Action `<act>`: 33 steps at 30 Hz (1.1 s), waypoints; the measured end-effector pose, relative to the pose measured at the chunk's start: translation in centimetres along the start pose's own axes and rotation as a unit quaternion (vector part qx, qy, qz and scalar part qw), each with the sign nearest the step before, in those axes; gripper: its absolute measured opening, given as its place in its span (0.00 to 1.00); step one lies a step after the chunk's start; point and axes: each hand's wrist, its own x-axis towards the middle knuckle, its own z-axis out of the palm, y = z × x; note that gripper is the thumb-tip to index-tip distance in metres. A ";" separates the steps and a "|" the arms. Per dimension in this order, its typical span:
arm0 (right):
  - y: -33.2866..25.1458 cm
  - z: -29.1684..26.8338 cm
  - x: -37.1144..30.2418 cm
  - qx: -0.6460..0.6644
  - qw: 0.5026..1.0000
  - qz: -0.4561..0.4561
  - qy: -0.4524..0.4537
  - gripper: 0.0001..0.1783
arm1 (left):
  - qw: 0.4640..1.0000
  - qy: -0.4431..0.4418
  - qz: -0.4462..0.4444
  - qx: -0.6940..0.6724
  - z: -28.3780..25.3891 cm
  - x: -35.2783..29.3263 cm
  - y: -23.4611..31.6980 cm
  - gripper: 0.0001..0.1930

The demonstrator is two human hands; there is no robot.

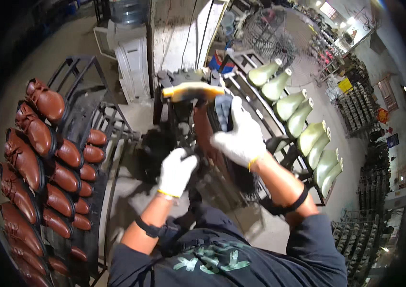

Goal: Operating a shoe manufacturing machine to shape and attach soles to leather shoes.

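A white glove with a yellow cuff covers my left hand (178, 172). Its fingers are curled beside a dark rounded part; what they hold is hidden. My right hand (241, 136), gloved the same way, is spread, thumb apart from the straight fingers. It lies against or just in front of a reddish-brown piece (204, 126) with a dark grey ribbed surface (222, 111), which looks like a shoe seen sole-on. Whether the hand touches it I cannot tell. Beyond both hands stands a dark machine (176, 112) with a curved yellow-orange bar (193, 90) across its top.
On my left, a black rack (86, 98) carries rows of brown leather shoes (62, 177). Pale green shoe lasts (291, 107) line a metal rack at the right. Behind it is a large fan (279, 45). A white pillar (179, 36) rises behind the machine.
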 end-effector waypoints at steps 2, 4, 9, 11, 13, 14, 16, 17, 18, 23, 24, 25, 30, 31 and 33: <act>1.1 1.4 -1.3 0.033 0.996 -0.040 0.070 0.42 | 0.997 0.074 0.024 0.012 1.2 -1.0 -0.8 0.14; 0.6 0.5 -0.7 0.031 0.999 -0.007 0.021 0.42 | 0.997 0.073 0.017 0.033 1.4 -0.4 -1.0 0.16; -1.4 1.7 1.8 -0.146 0.987 -0.006 -0.070 0.54 | 0.978 0.107 0.031 -0.174 4.1 1.8 1.8 0.15; -0.4 1.4 1.7 -0.113 0.990 -0.031 -0.078 0.63 | 0.985 0.148 0.069 -0.060 4.6 2.1 0.7 0.16; 1.1 0.9 0.7 -0.075 0.987 -0.071 -0.121 0.65 | 0.975 0.057 -0.002 -0.215 4.3 1.2 -1.0 0.19; 2.9 0.4 0.8 0.003 0.987 -0.098 -0.125 0.65 | 0.850 0.089 -0.070 -0.514 5.2 1.4 -0.6 0.24; 6.3 1.4 1.2 0.127 0.978 -0.060 -0.157 0.56 | 0.933 0.061 0.009 -0.356 5.8 0.5 0.6 0.28; 9.0 5.0 1.0 0.298 0.932 -0.042 -0.202 0.47 | 0.976 0.055 0.054 -0.204 6.9 1.1 0.8 0.28; 7.1 4.3 0.3 0.527 0.809 0.036 -0.256 0.42 | 0.971 0.058 -0.006 -0.233 6.2 0.8 1.4 0.28; 5.3 4.4 -0.2 0.479 0.859 0.035 -0.180 0.38 | 0.937 0.089 -0.119 -0.315 4.0 0.4 2.7 0.32; 5.4 4.9 -0.4 0.474 0.866 0.033 -0.157 0.37 | 0.951 0.078 -0.104 -0.281 4.1 0.2 3.4 0.28; 5.4 4.9 -0.4 0.479 0.863 0.031 -0.159 0.37 | 0.963 0.067 -0.090 -0.247 4.1 -0.4 3.7 0.26; 6.4 5.6 -1.7 0.511 0.840 0.059 -0.176 0.37 | 0.946 0.066 -0.110 -0.298 5.0 -0.2 4.1 0.20; 6.6 5.9 -2.3 0.525 0.833 0.073 -0.161 0.37 | 0.945 0.048 -0.080 -0.314 5.5 -0.3 4.5 0.19; 6.4 6.5 -4.0 0.493 0.853 0.072 -0.153 0.35 | 0.939 0.082 -0.059 -0.328 5.1 -1.1 2.0 0.18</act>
